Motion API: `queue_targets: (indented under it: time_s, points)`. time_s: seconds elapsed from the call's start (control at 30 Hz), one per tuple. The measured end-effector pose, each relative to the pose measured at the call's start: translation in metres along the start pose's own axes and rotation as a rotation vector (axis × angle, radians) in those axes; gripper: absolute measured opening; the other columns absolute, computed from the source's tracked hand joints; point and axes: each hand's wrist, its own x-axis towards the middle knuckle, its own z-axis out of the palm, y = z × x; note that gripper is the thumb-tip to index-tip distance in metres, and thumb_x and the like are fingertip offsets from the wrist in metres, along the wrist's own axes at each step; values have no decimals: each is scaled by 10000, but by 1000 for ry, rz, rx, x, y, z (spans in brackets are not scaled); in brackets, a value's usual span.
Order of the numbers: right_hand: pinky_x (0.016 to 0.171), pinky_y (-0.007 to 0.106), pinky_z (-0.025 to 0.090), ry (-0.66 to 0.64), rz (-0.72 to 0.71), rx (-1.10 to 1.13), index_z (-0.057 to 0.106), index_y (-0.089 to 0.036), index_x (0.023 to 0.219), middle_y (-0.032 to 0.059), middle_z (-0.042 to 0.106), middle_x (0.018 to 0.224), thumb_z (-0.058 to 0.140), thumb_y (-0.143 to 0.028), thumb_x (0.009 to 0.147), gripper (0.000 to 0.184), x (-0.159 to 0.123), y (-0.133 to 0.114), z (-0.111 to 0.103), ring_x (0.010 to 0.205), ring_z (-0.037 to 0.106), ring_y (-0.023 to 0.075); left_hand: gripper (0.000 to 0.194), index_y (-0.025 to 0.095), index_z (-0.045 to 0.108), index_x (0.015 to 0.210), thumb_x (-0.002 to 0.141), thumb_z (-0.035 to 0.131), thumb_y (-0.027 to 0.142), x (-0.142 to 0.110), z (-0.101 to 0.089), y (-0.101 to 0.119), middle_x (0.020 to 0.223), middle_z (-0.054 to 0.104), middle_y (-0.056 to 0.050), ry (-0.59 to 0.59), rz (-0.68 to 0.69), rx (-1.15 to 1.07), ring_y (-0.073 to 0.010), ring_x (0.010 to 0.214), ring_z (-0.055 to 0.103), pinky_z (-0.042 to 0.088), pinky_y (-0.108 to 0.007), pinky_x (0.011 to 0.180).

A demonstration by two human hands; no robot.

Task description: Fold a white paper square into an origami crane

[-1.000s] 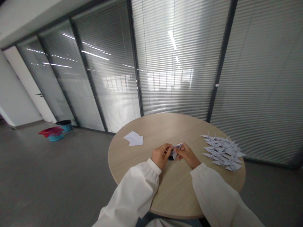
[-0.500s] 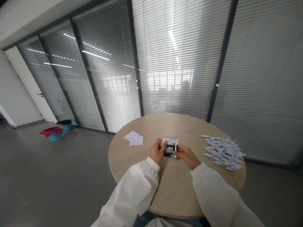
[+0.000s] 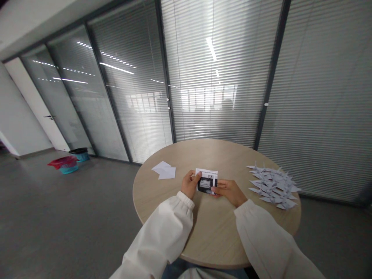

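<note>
1. Head view, the change: we now have the printed paper [image 3: 205,185] spread with its black-and-white face toward us, where a second ago it was bunched and bent between our fingers; its layout can now be seen. It has also moved slightly toward the table's left edge.
2. Head view, the grip: our left hand [image 3: 188,187] pinches the paper's left side, thumb on the face. Our right hand [image 3: 232,191] pinches the lower right side, thumb in front, fingers behind. The paper is around the middle of the table [image 3: 215,232]; we cannot tell if it touches the top.
3. Head view, the surface: white sheets [image 3: 167,173] overlap near the left edge, and a cluster of pointed folded papers [image 3: 276,186] lies along the right edge.
4. Head view, the room: glass partitions with blinds [image 3: 215,116] stand beyond the far edge; two lined bins [image 3: 68,168] sit on the grey floor [image 3: 87,221], left of the table.
</note>
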Motion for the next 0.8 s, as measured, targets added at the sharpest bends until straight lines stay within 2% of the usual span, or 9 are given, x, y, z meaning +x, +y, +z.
queue_targets:
  time_s: [0.17, 0.27, 0.43, 0.67, 0.8]
  points:
    - [676, 353, 520, 135, -92, 22, 630, -140, 949, 95, 687, 857, 671, -404, 629, 417, 2, 0, -1, 776, 640, 239, 335, 159, 490, 697, 626, 629, 455, 0, 2, -2, 530, 591, 21, -29, -18, 20, -107, 449, 527, 407, -206, 448]
    - [740, 367, 505, 230, -166, 27, 616, -142, 968, 107, 671, 930, 653, -398, 651, 409, 2, -3, -2, 850, 624, 246, 345, 157, 489, 689, 612, 639, 458, -1, 4, -5, 484, 549, 41, -75, -32, 47, -80, 400, 474, 343, -178, 399]
    - [799, 375, 487, 356, -210, -4, 614, -148, 1003, 92, 676, 918, 648, -402, 650, 436, 1, -7, -2, 870, 620, 241, 360, 152, 485, 698, 613, 638, 466, -1, 4, -8, 440, 489, 66, -98, -75, 84, -48, 347, 385, 236, -159, 352]
    - [759, 353, 504, 366, -230, -136, 635, -168, 1002, 74, 675, 916, 610, -412, 682, 403, -1, -7, -1, 844, 617, 230, 389, 122, 590, 754, 616, 622, 484, 2, 3, -9, 522, 575, 4, -102, -66, 50, -102, 462, 500, 342, -192, 421]
    - [754, 332, 491, 382, -318, -263, 646, -191, 989, 74, 657, 954, 566, -378, 731, 329, -2, -6, -3, 848, 603, 210, 421, 106, 630, 770, 616, 614, 497, 1, 4, -10, 546, 598, -18, -110, -94, 23, -125, 506, 530, 377, -209, 452]
